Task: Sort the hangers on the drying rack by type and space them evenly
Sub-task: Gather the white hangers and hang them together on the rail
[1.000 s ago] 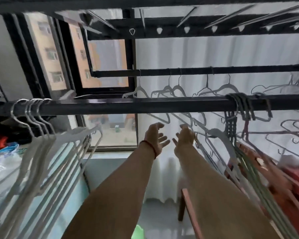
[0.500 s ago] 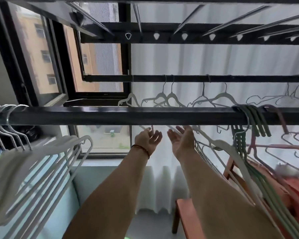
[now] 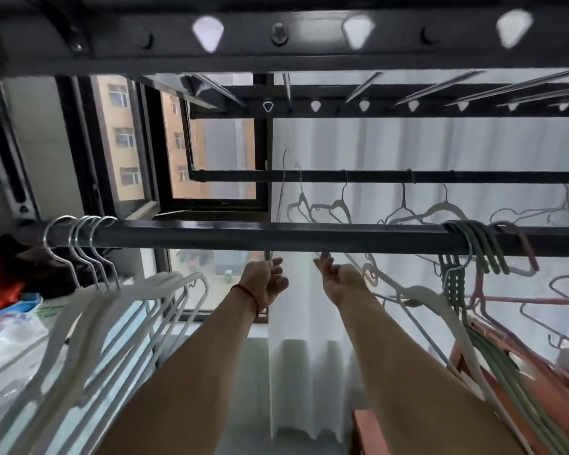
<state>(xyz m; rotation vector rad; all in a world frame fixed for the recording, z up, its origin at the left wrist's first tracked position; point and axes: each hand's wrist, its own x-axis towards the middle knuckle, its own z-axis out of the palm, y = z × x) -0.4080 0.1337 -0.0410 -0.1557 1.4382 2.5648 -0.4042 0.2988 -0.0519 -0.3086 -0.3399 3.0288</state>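
Observation:
My left hand [image 3: 266, 281] reaches up just below the near black rod [image 3: 276, 236] and grips a thin grey hanger [image 3: 280, 192]. That hanger's hook stands above the far rod [image 3: 375, 176]. My right hand [image 3: 339, 278] is beside it, palm up with fingers loosely spread, touching nothing I can make out. Several grey hangers [image 3: 337, 206] hang on the far rod. On the near rod, white hangers [image 3: 112, 307] with chrome hooks bunch at the left. Green hangers [image 3: 477, 244] and a pink hanger [image 3: 519, 247] bunch at the right.
A black rack frame [image 3: 276, 57] with slots runs overhead. An open window [image 3: 217, 192] is at the back left, and a white curtain [image 3: 309, 372] hangs behind the rods. Bags [image 3: 10, 316] lie at the left. A red wooden chair [image 3: 506, 405] stands at the lower right.
Both hands rose to just under the near rod. My left hand closed on a thin grey hanger and lifted its hook above the far rod. The view tilted upward.

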